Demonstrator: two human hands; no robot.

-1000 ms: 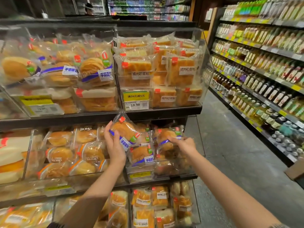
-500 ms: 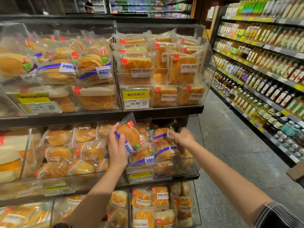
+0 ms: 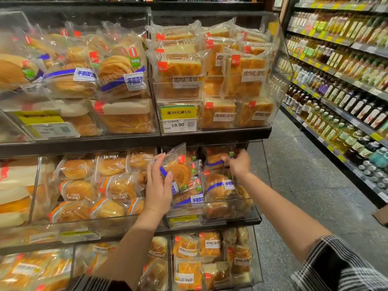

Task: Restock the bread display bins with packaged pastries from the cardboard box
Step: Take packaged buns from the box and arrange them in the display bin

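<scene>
plastic-wrapped pastry [image 3: 178, 171] stands upright, tilted right, in left hand [image 3: 157, 185].

The yellow sign [image 3: 178, 112] reads "满39元减5元"; the price tag [image 3: 178, 125] below says "19.90"; cake packs [image 3: 182, 78] are labelled "咸肉松蛋糕".
</scene>
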